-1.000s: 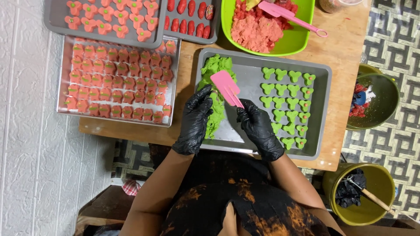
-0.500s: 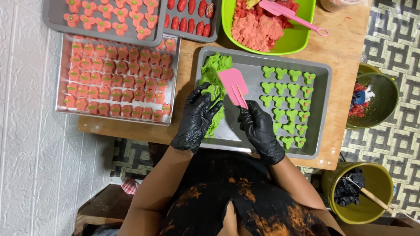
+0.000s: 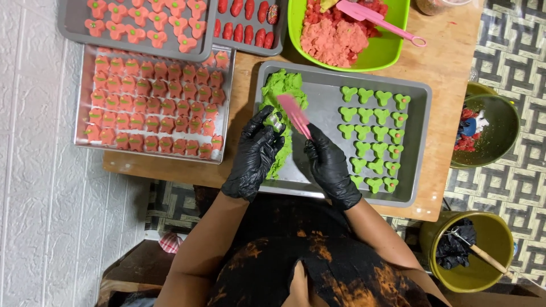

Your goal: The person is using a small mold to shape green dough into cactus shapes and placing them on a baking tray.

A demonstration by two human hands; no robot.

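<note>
Both hands wore black gloves and worked over the grey tray that lay on the wooden bench. The right hand was closed around the handle of a pink spatula, its grip clamped on the lower end, so that the blade pointed up and away from the fingers toward the far left corner of the tray. The blade lay over the green dough, which was heaped along the left side of the tray and ran down toward its near edge.

The left hand rested just left of the spatula, partly over the dough. Its fingers were curled around a small metal cutter, the grip closed on it, and the cutter sat just beside the spatula blade; whether the two touched could not be told.

On the right half of the tray stood rows of small green shaped pieces, well apart from both hands. A few of them carried a red dot on top.

Beyond the tray, a green bowl held pink dough and a second pink spatula. Left of the tray lay a metal tray of pink shaped pieces, and two more trays of pink and red pieces sat beyond that one. Right of the grey tray, off the bench, stood an olive bowl, and nearer the person a yellow-green bucket with a stick in it.
</note>
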